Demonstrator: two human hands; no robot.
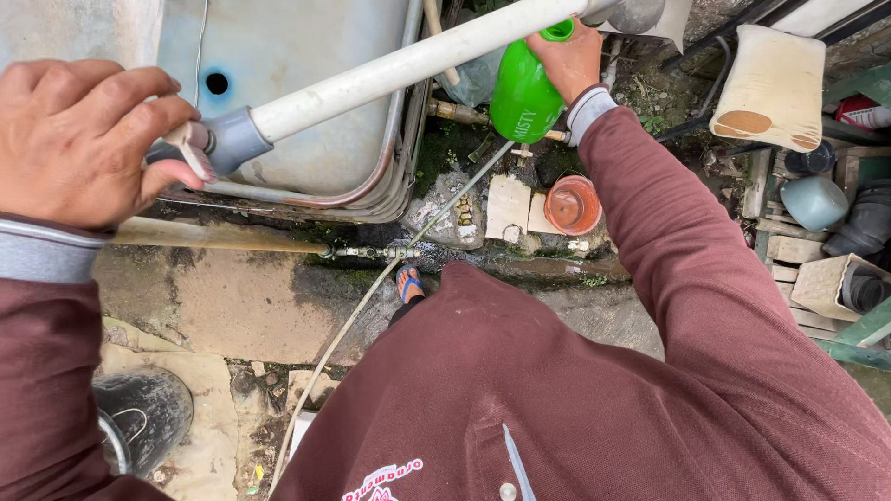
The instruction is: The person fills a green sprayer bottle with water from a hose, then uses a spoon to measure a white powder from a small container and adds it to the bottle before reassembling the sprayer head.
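Glossy green plastic bottle; smooth matt white plastic pipe.

White plastic pipe: far end cut off at top edge. Green plastic bottle: neck hidden under right hand. Black rubber boot: partly hidden by maroon sleeve. Grey valve handle: partly covered by left hand.

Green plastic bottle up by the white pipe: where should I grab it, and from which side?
Grab the green plastic bottle at its narrow neck, just under the open mouth, coming from the right, probably. The round body below looks too fat to wrap. The right hand grips it there now, with the white plastic pipe close on the left.
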